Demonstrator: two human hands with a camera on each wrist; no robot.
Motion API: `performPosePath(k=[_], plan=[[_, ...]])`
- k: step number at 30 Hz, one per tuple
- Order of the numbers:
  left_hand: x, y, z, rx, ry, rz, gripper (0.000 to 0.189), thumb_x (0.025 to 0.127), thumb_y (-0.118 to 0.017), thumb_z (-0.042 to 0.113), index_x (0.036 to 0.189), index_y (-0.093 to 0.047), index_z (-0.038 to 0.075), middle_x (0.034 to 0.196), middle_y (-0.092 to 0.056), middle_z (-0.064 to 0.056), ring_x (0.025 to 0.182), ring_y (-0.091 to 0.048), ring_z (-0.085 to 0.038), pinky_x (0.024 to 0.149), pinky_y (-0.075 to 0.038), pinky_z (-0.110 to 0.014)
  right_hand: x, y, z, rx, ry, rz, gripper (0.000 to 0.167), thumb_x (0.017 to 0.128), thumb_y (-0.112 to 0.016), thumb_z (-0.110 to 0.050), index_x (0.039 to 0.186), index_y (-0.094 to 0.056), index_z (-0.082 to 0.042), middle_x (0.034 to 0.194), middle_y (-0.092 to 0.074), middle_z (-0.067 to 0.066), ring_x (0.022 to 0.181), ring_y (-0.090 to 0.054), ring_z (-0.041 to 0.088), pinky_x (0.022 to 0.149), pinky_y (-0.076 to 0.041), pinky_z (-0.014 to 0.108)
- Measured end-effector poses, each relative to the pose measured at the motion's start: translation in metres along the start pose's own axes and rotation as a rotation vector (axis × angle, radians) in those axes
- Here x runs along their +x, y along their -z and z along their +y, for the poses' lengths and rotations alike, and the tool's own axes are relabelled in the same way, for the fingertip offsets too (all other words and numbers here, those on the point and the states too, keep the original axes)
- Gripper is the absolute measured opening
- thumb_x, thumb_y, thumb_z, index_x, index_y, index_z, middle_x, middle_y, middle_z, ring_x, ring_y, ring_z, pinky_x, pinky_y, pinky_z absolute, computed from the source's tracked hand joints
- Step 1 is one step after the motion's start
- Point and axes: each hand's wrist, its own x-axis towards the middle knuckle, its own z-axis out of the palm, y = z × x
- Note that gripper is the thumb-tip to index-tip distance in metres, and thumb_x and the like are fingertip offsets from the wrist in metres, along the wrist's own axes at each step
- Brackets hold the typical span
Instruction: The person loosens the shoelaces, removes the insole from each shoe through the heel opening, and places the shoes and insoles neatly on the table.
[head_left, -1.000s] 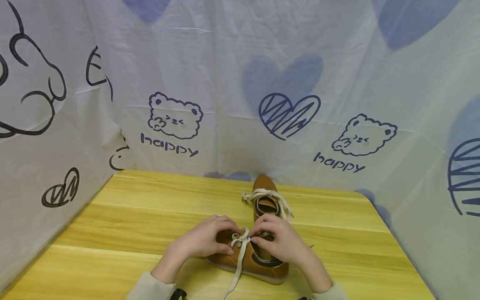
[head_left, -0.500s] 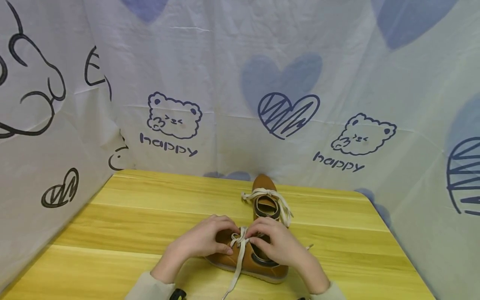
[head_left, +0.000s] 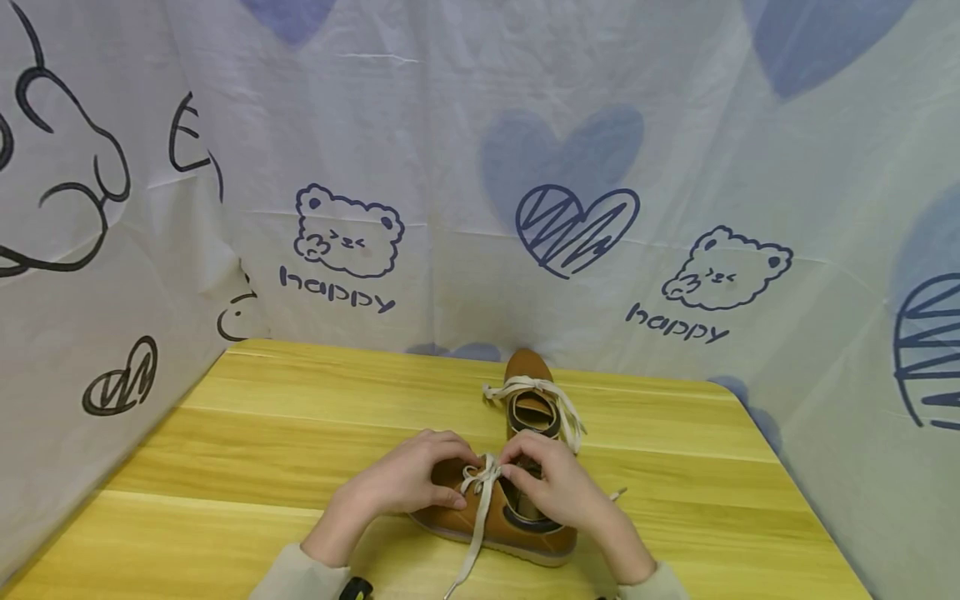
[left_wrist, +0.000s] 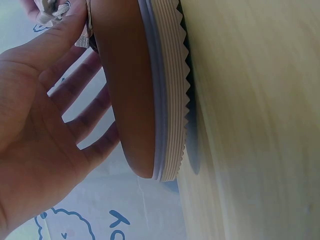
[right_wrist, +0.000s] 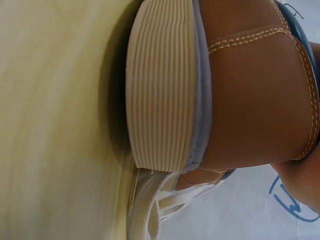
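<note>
Well to the left of the tan-brown leather shoe [head_left: 501, 527], white cloth printed with black and blue line drawings [head_left: 180, 283] is hung; it is continued behind the shoe. At the shoe's toe, the left hand [head_left: 405, 477], in a pale sleeve [head_left: 303, 575], is laid across the upper: the thumb is rested on the near side, the fingers on the far side, so the toe is held between them.

The shoe itself is set upright on a yellow wood-grain table [head_left: 300, 425], toe to the left, its ribbed cream sole [right_wrist: 162, 90] seen closely from the right wrist. From loops at the throat, a flat off-white lace [head_left: 481, 525] is draped down the near side, its end carried past the sole.

Behind the shoe, a matching brown shoe with dark-edged opening [head_left: 527, 367] is stood toe to the cloth, another off-white lace [head_left: 566, 404] spread across it.

Over the shoe's opening, the right hand [head_left: 555, 479] is held; the flat lace is pinched near the knot between thumb and fingers. Right of the shoe, a thin lace tip [head_left: 618, 493] is seen beyond the right wrist.
</note>
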Motion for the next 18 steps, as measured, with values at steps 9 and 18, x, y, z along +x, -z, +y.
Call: performPosePath(k=[9, 18], plan=[[0.0009, 0.0, 0.0005, 0.005, 0.003, 0.007, 0.047, 0.084, -0.088, 0.03, 0.127, -0.071, 0.021, 0.13, -0.066, 0.008, 0.124, -0.058, -0.02, 0.112, -0.045, -0.048, 0.0013, 0.0, -0.0031, 0.066, -0.206, 0.097, 0.004, 0.102, -0.068, -0.014, 0.102, -0.072, -0.014, 0.102, -0.068, -0.003, 0.096, -0.063, 0.015, 0.084, -0.053, 0.031], [0.0011, -0.0003, -0.0004, 0.002, 0.001, 0.001, 0.047, 0.084, -0.088, 0.03, 0.127, -0.072, 0.02, 0.13, -0.066, 0.008, 0.126, -0.058, -0.02, 0.116, -0.04, -0.05, 0.0017, 0.0002, -0.0045, -0.012, -0.248, 0.084, 0.007, 0.101, -0.069, -0.016, 0.107, -0.073, -0.018, 0.103, -0.069, -0.009, 0.1, -0.065, 0.014, 0.089, -0.054, 0.034]])
